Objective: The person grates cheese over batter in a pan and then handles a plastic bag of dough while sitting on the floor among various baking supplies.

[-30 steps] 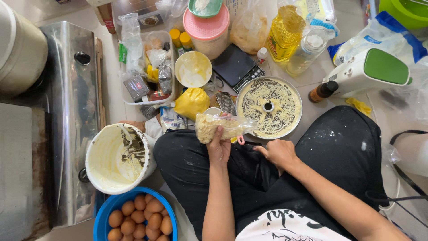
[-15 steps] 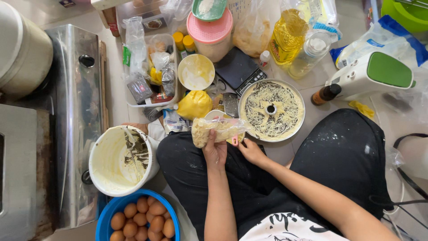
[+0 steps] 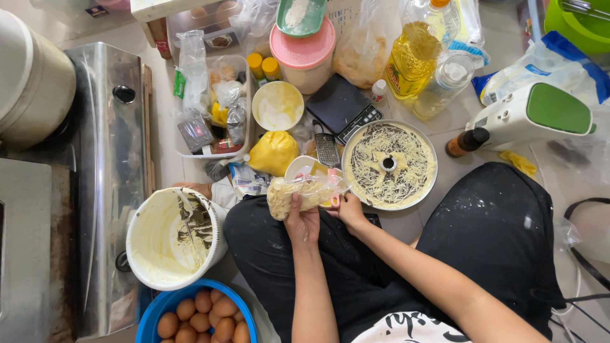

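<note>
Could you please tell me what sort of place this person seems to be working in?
Probably a home kitchen floor used for baking: a ring cake pan topped with shreds, a batter-smeared mixing bucket, a blue bowl of eggs and a digital scale surround the seated person.

Held in left hand point(image 3: 303, 222), near centre: clear plastic bag point(image 3: 298, 192) of pale flakes, lying sideways. Just beyond it, knotted yellow bag point(image 3: 274, 151). Far centre: clear bag of tan crumbs point(image 3: 359, 54), beside tall yellow oil bottle point(image 3: 412, 54) with small label. Far right: white and blue sack point(image 3: 549, 60). Far left of centre: clear tray point(image 3: 244, 101) crowded with small sachets, yellow, silver and dark. Between tray and oil bottle: flat black digital scale point(image 3: 342, 107) with narrow screen strip.
</note>
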